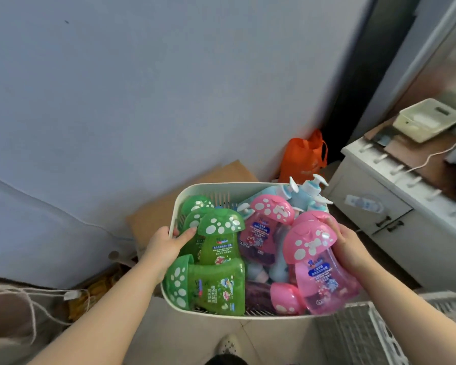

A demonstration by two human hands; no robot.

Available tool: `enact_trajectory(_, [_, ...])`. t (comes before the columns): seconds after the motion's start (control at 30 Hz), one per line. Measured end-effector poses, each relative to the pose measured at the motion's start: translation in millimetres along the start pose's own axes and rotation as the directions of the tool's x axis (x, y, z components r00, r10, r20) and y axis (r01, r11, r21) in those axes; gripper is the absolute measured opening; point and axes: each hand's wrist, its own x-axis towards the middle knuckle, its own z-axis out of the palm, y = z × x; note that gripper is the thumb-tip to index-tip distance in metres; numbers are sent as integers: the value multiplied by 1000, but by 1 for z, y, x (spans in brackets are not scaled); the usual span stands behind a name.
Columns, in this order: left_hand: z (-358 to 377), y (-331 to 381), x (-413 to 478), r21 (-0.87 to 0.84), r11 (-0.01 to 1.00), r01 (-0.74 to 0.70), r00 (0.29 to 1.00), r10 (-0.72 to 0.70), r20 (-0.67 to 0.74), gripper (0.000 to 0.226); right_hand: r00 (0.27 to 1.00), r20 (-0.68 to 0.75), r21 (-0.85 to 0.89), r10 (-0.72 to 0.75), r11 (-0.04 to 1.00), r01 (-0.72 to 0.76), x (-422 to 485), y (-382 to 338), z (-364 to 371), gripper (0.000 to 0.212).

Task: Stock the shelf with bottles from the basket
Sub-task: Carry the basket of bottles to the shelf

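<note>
Right hand curls around a pink mushroom-capped bottle, tilted at the right edge of the white basket. Left hand grips the basket's left rim, thumb inside beside the green bottles. Blue pump bottles occupy the far right corner.

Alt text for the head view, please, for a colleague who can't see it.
A person's right hand grips a pink mushroom-capped bottle at the white basket's right edge; the left hand holds its left rim. Green bottles, more pink bottles and blue pump bottles fill it.
</note>
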Motion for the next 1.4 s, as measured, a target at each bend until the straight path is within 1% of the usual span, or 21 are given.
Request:
enact_trajectory(0.1, [27,2,-11,44,999,-20,998,17,58,62,999,-44,25,29,999,-28,-26,17,-25,71])
enact_trajectory(0.13, [37,2,-16,56,998,-21,997,17,74,62,998,-56,32,37,999,-35,-35,23,-34,66])
enact_trajectory(0.23, [67,3,-34,103,994,-47,992,35,120,70,993,-112,27,42,999,-39,-63,47,-65,66])
enact_trajectory(0.27, [79,4,-42,116,992,-57,990,40,138,72,990,-129,31,48,999,-45,-72,57,-77,64])
enact_trajectory(0.3, [90,4,-50,127,990,-68,988,49,149,72,987,-148,44,56,998,-50,-82,65,-88,59])
enact_trajectory(0.4, [126,6,-80,162,982,-92,979,60,196,62,978,-190,75,82,995,-68,-113,90,-122,41])
enact_trajectory(0.5, [165,2,-107,175,979,-101,973,60,225,58,967,-237,52,91,995,-81,-146,110,-156,39])
enact_trajectory(0.6, [205,-2,-136,205,970,-135,957,73,282,59,947,-301,66,112,993,-97,-181,137,-193,35])
enact_trajectory(0.67, [220,-6,-145,202,970,-138,954,75,290,59,945,-306,82,118,992,-97,-194,149,-205,30])
enact_trajectory(0.8, [274,-7,-181,226,954,-197,927,106,360,47,907,-392,136,157,984,-112,-242,178,-246,28])
enact_trajectory(0.9, [313,-5,-207,241,937,-255,898,137,419,42,868,-451,164,206,976,-146,-274,202,-273,32])
enact_trajectory(1.0, [347,-4,-220,274,912,-305,859,139,492,44,818,-502,241,282,953,-181,-305,222,-293,37])
enact_trajectory(1.13, [394,1,-232,331,866,-375,806,128,578,45,717,-579,326,387,917,-232,-342,243,-306,33])
enact_trajectory(1.2, [418,6,-241,349,834,-428,764,128,632,43,667,-608,357,430,899,-254,-359,258,-309,36])
enact_trajectory(1.33, [461,9,-254,364,778,-512,685,114,720,41,568,-655,457,499,859,-229,-393,271,-307,53])
enact_trajectory(1.4, [480,8,-262,369,759,-536,652,95,752,41,535,-663,509,525,839,-193,-407,273,-305,49])
